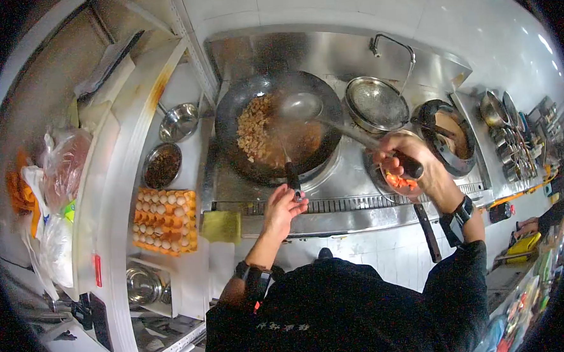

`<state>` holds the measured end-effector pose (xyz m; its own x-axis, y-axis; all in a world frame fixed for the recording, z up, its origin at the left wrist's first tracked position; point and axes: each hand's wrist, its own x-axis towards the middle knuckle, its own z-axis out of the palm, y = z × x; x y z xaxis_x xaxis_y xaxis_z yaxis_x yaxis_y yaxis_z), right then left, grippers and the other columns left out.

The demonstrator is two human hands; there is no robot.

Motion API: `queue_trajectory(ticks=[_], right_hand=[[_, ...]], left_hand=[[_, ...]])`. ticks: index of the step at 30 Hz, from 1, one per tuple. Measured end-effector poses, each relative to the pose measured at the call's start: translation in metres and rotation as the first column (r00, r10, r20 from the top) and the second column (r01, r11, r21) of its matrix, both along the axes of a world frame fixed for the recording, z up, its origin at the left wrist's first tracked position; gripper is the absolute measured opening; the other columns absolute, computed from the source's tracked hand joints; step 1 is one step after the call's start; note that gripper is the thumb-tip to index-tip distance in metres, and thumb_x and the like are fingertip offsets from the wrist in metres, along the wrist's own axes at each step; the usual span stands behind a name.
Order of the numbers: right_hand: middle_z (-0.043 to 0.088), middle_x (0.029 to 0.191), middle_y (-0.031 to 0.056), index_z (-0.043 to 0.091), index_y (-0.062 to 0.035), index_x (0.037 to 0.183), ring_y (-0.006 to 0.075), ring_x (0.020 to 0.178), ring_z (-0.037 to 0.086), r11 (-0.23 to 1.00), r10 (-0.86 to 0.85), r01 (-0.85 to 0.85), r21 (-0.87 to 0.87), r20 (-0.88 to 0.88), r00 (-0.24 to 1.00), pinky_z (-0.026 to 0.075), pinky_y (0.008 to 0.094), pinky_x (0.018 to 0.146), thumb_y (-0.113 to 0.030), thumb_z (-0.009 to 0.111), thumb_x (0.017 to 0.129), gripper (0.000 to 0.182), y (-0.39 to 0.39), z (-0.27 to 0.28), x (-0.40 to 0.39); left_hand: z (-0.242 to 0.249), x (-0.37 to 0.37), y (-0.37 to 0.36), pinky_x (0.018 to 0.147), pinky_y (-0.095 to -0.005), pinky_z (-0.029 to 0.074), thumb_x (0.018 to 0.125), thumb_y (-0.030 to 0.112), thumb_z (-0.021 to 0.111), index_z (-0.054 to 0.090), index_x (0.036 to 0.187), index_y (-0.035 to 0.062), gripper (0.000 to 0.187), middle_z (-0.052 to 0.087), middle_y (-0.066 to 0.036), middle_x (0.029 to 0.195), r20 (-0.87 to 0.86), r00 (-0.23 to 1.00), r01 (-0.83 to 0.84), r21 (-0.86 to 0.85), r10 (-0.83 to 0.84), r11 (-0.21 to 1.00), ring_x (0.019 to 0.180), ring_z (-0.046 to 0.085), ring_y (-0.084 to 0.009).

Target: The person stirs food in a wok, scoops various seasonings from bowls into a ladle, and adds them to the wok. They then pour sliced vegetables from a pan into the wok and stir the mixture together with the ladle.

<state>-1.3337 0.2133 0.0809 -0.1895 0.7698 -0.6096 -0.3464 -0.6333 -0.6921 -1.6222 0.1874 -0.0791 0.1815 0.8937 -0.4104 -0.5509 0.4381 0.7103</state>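
Note:
A large black wok (229, 144) sits on the steel stove, with browned chopped food (254, 133) and brownish sauce in it. In my right hand (405, 157) is the dark handle of a ladle (302, 105), whose steel bowl hangs over the far part of the wok. My left hand (284, 211) has its fingers around the end of a black-handled metal utensil (292, 177) that slants into the wok; its working end is hidden in the food. Below my right hand, partly covered by it, is a long-handled pan or strainer (428, 232) holding orange-red pieces (400, 182).
A round mesh strainer (375, 104) rests behind, under a faucet (393, 41). To the right stands a dark pot (466, 165) with brownish contents. On the left are an egg tray (163, 220), a bowl of dark food (162, 166), a steel pan (178, 122) and a yellow-green cloth (221, 227).

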Motion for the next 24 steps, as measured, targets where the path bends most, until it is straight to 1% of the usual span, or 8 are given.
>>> queue_trajectory(ticks=[5,9,10,13,16,19,23,24], right_hand=[[0.057,0.071,0.0106,0.049,0.0044,0.097,0.0116,0.042,0.051,0.986,0.109,-0.130,0.107,0.182,0.977,0.040,0.0235,0.032,-0.005,0.052,0.081,0.019,-0.016,-0.001,-0.020],[0.058,0.073,0.0095,0.049,0.0036,0.108,0.0116,0.045,0.051,0.944,0.069,-0.229,0.238,0.537,0.841,0.040,0.0247,0.037,-0.004,0.055,0.078,0.031,-0.004,-0.015,-0.007],[0.060,0.074,0.0127,0.050,0.0027,0.111,0.0155,0.051,0.054,0.890,0.101,-0.373,0.263,0.683,0.723,0.045,0.0310,0.044,-0.004,0.056,0.077,0.035,0.011,-0.034,0.014],[0.061,0.076,0.0179,0.050,0.0035,0.109,0.0266,0.062,0.059,0.446,-0.416,-0.673,0.590,0.802,0.428,0.049,0.0398,0.057,-0.009,0.059,0.075,0.037,0.045,-0.085,0.062],[0.063,0.081,0.0213,0.050,0.0096,0.107,0.0398,0.078,0.061,0.759,-0.355,-0.606,0.240,0.932,-0.074,0.049,0.0443,0.067,-0.012,0.064,0.070,0.045,0.049,-0.077,0.088],[0.062,0.088,0.0230,0.050,0.0033,0.104,0.0382,0.086,0.059,0.812,-0.231,-0.584,0.006,0.922,-0.311,0.049,0.0451,0.071,-0.017,0.062,0.070,0.041,0.070,-0.124,0.140],[0.062,0.085,0.0222,0.058,0.0028,0.091,0.0355,0.082,0.061,0.833,-0.180,-0.553,0.001,0.946,-0.270,0.049,0.0436,0.070,-0.022,0.062,0.068,0.034,0.070,-0.130,0.150],[0.062,0.084,0.0223,0.060,0.0014,0.086,0.0375,0.076,0.061,0.914,-0.010,-0.406,0.009,1.000,-0.001,0.051,0.0398,0.069,-0.021,0.061,0.069,0.028,0.068,-0.122,0.153]], left_hand=[[0.004,-0.010,0.017,0.063,-0.0395,0.052,0.086,0.014,0.056,0.050,0.098,0.0098,0.014,0.061,-0.014,0.088,-0.002,0.998,-0.064,-0.001,0.064,0.998,0.073,0.062,-0.0290],[0.011,-0.017,0.025,0.052,-0.0319,0.050,0.082,0.018,0.062,0.047,0.104,0.0081,0.028,0.052,-0.005,0.085,-0.105,0.994,-0.025,-0.094,0.015,0.995,0.063,0.058,-0.0225],[0.011,-0.020,0.030,0.050,-0.0306,0.048,0.082,0.018,0.063,0.047,0.105,0.0091,0.030,0.052,-0.005,0.085,-0.150,0.988,0.005,-0.130,-0.024,0.992,0.061,0.057,-0.0216],[0.008,-0.015,0.041,0.040,-0.0252,0.038,0.079,0.017,0.066,0.044,0.114,0.0093,0.041,0.053,-0.004,0.084,-0.274,0.961,-0.010,-0.166,-0.036,0.986,0.052,0.050,-0.0152],[0.021,-0.005,0.045,0.037,-0.0220,0.031,0.076,0.009,0.069,0.027,0.131,0.0068,0.069,0.052,-0.005,0.081,-0.439,0.898,-0.028,-0.094,-0.016,0.995,0.046,0.041,-0.0094],[0.031,-0.003,0.044,0.035,-0.0247,0.030,0.075,0.006,0.063,0.047,0.104,-0.0008,0.034,0.051,-0.005,0.071,-0.492,0.862,-0.121,0.037,0.123,0.992,0.045,0.042,-0.0102],[0.053,-0.020,0.037,0.038,-0.0242,0.030,0.078,0.009,0.060,0.053,0.088,0.0013,0.014,0.053,-0.007,0.072,-0.241,0.963,-0.108,0.057,0.119,0.992,0.045,0.043,-0.0115],[0.055,-0.024,0.035,0.038,-0.0240,0.030,0.079,0.011,0.059,0.053,0.089,0.0012,0.015,0.053,-0.007,0.072,-0.156,0.979,-0.127,0.042,0.132,0.991,0.046,0.043,-0.0117]])
